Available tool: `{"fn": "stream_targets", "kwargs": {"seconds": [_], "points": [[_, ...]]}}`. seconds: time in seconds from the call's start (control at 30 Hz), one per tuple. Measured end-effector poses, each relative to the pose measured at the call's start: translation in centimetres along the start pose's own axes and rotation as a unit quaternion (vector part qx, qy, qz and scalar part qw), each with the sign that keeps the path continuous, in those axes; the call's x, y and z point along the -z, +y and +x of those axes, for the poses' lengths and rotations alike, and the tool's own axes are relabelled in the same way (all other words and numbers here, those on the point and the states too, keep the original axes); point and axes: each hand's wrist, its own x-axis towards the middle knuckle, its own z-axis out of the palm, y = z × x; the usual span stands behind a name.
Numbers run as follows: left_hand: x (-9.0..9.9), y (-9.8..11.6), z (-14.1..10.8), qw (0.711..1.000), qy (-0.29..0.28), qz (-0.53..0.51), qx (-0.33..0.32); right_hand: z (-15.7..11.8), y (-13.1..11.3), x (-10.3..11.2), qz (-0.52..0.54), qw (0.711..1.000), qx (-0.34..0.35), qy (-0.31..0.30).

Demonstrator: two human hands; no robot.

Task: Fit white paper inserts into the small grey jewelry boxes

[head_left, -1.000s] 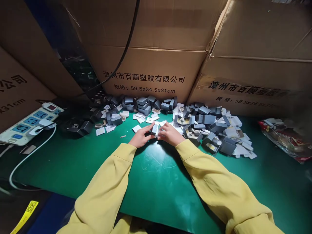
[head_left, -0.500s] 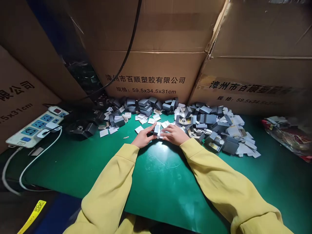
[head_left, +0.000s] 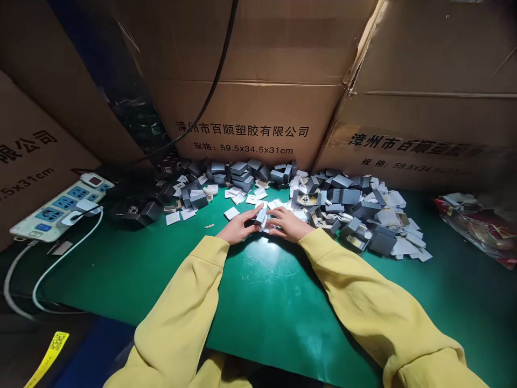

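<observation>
Between my hands is a small dark-grey box (head_left: 260,216) with white on its side, held tilted just above the green table. My left hand (head_left: 239,227) grips its left side between thumb and fingers. My right hand (head_left: 287,223) has its bent fingers against the right side of the box and some white pieces there; exactly what those fingertips pinch is hidden. Just beyond my hands lie flat white cards (head_left: 231,213). To the right of my right hand spreads a heap of grey boxes (head_left: 342,195), several of them open, mixed with white inserts (head_left: 388,217).
Another row of grey boxes (head_left: 241,177) lines the back of the green table (head_left: 161,275). At the left stands a power strip (head_left: 60,207) with a white cable. A red plastic bag (head_left: 480,226) lies at the right. Large cardboard cartons (head_left: 242,108) wall the back, with a black cable hanging down.
The small grey box has tipped over slightly between my hands, its top now slanting to the right. Both hands stay in nearly the same place.
</observation>
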Motion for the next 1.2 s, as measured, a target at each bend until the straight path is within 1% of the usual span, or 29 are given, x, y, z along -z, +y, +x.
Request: {"fn": "stream_targets", "kwargs": {"seconds": [0.17,0.33,0.4,0.5,0.57,0.63,0.73,0.87,1.07,1.13,1.2], "points": [[0.0,0.0,0.0,1.0,-0.001,0.029,-0.001,0.2,0.1,0.0,0.001,0.999,-0.009,-0.03],[0.0,0.1,0.0,0.999,-0.005,0.043,-0.001,0.1,0.4,-0.2,0.018,0.999,-0.018,-0.034],[0.0,0.1,-0.1,0.999,0.0,0.044,-0.003,0.0,0.6,-0.5,0.042,0.999,-0.014,-0.018],[-0.1,0.0,-0.1,1.0,0.006,0.02,0.01,-0.4,0.5,-0.9,0.106,0.993,-0.009,0.051],[-0.3,0.0,-0.1,1.0,0.013,-0.004,0.019,-0.5,0.0,-1.0,0.142,0.983,-0.03,0.109],[-0.5,0.1,0.0,0.999,0.027,-0.015,0.021,-0.5,-0.5,-1.1,0.152,0.976,-0.067,0.143],[-0.7,0.2,0.0,0.999,0.045,-0.009,0.022,-0.2,-1.3,-1.3,0.138,0.973,-0.107,0.148],[-0.8,0.2,0.1,0.998,0.06,0.01,0.033,0.1,-1.7,-1.6,0.143,0.969,-0.118,0.162],[-0.7,0.0,0.1,0.997,0.056,0.024,0.036,0.1,-1.4,-1.3,0.155,0.965,-0.096,0.188],[-0.7,-0.1,0.1,0.998,0.053,0.029,0.034,0.1,-1.1,-1.0,0.144,0.97,-0.079,0.18],[-0.7,0.0,0.1,0.998,0.047,0.041,0.03,0.2,-0.8,-0.8,0.128,0.977,-0.062,0.157]]}}
